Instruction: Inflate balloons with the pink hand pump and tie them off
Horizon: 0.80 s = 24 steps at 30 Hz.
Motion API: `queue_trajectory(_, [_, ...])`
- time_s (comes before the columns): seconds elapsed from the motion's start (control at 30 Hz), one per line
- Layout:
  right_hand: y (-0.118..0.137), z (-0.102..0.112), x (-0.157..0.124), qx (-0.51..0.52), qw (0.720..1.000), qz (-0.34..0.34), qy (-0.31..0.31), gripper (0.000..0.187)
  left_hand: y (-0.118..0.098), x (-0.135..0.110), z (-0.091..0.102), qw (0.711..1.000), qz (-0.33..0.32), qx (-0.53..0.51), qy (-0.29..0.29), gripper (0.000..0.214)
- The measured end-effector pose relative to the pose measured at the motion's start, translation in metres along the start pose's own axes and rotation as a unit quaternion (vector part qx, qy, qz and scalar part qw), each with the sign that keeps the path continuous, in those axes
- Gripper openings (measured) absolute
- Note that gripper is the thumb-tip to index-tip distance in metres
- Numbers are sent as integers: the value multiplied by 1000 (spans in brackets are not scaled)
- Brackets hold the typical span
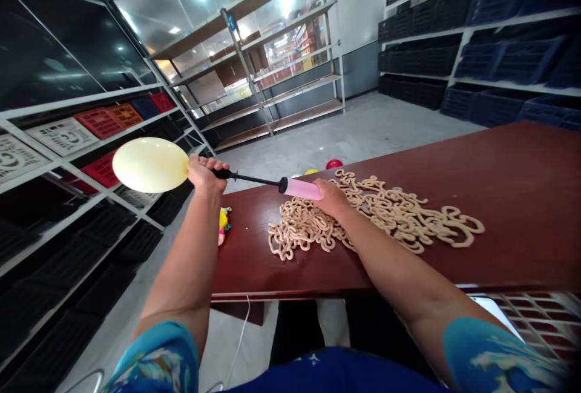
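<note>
My left hand point(203, 173) pinches the pale yellow balloon point(149, 165) onto the pump's black nozzle; my right hand point(330, 195) clasps the pink hand pump point(300, 188) above the table's point(521, 199) left end.

Brown table point(521, 199), shelves point(68, 102) w/ red crates point(97, 122) — red ball point(334, 164) beyond.

Neck of the balloon point(149, 165) is buried inside the left hand point(204, 174), so no clue how it sits on the pump point(299, 188). Right hand point(331, 198) covers the pump's back end. The colourful thing point(223, 225) is half behind the left forearm point(195, 241), can't ID it. The table point(521, 199) runs off the right edge.
</note>
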State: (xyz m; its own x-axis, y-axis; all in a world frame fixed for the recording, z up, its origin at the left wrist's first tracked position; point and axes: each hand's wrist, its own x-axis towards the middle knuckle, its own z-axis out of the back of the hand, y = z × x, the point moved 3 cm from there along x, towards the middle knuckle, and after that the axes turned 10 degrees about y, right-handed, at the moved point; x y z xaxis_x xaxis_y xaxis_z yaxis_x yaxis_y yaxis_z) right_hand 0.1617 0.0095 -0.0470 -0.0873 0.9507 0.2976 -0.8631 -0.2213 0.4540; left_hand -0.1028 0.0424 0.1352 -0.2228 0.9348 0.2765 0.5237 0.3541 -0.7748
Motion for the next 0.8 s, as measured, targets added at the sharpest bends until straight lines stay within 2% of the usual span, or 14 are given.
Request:
queue_trajectory(0.13, [-7, -5, 0, 15, 999, -34, 4, 34, 19, -8, -3, 1000, -5, -12, 24, 40])
queue_trajectory(0.4, [-5, -5, -1, 15, 1000, -3, -14, 34, 90, -44, -29, 998, 45, -14, 33, 44])
queue_trajectory(0.5, [-2, -4, -2, 13, 1000, -2, -20, 33, 106, -51, -35, 997, 64, -23, 37, 45])
queue_trajectory(0.57, [2, -1, -4, 6, 1000, 4, -25, 33, 105, -49, -34, 997, 63, -33, 37, 43])
queue_trajectory(0.63, [6, 2, -5, -3, 999, 16, -30, 35, 95, -43, -30, 997, 58, -37, 31, 41])
queue_trajectory(0.8, [7, 8, -4, -17, 999, 32, -35, 39, 40, -18, -12, 998, 48, -25, 14, 40])
